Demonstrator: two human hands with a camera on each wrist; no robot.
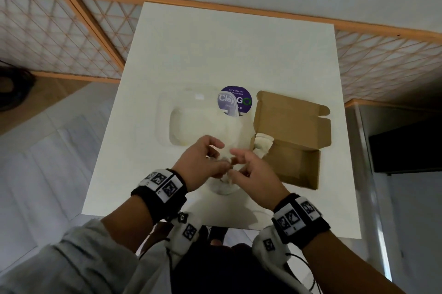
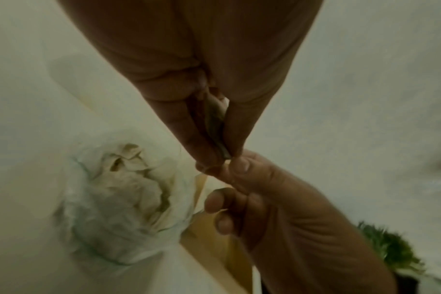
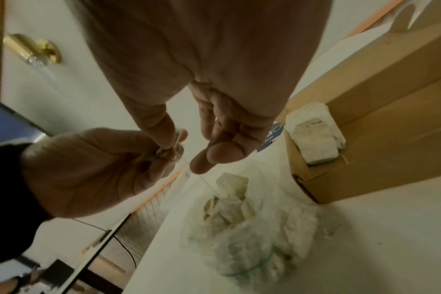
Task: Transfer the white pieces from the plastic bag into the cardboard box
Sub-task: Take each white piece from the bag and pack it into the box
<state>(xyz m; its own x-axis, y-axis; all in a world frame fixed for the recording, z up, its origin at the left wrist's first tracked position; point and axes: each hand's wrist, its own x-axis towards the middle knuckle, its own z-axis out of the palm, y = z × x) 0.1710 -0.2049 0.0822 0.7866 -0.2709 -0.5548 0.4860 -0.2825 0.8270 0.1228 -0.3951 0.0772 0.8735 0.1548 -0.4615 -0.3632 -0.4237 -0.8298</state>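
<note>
Over white table [image 1: 167, 37], near front edge, plastic bag [image 3: 242, 234] held up by its mouth. Left hand [image 1: 198, 162] fingertips pinched together on bag's edge. Right hand [image 1: 256, 174] thumb and forefinger pinched on same edge, other fingers loosely curled. White pieces [image 2: 129, 179] seen bunched inside bag, below hands. Cardboard box [image 1: 294, 150] sat open just right of hands, lid flap back; one white piece [image 1: 263, 144] lodged in its near-left corner. Purple sticker [image 1: 235, 99] behind bag.

Bag edge pinched between both hands

Plastic bag [image 3: 242, 234] of white pieces [image 3: 229, 201] is held up beside the cardboard box [image 3: 380, 143] by left hand [image 3: 93, 171] and right hand [image 3: 214, 83].
</note>
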